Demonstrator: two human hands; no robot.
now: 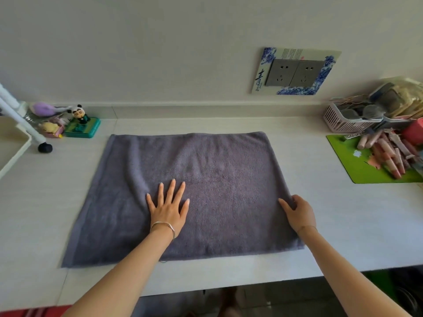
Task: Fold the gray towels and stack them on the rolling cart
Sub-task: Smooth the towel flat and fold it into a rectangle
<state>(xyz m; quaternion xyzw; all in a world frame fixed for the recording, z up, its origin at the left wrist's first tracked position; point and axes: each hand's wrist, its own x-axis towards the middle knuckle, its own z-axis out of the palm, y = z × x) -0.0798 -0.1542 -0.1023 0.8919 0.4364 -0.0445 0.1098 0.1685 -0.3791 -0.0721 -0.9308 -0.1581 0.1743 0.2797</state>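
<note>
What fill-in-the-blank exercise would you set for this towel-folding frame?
1. The left hand lies flat, fingers spread, on the ____ towel.
2. The right hand grips the towel's ____ edge.
3. The bracelet is on the ____ wrist.
4. The mat beside the pink basket is ____.
Missing words: gray; right; left; green.

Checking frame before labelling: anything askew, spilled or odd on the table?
Little. Pinkish sticks lie in a loose heap across the green mat, as if tipped out. The gray towel lies flat; a small thread hangs off its near edge.
</note>
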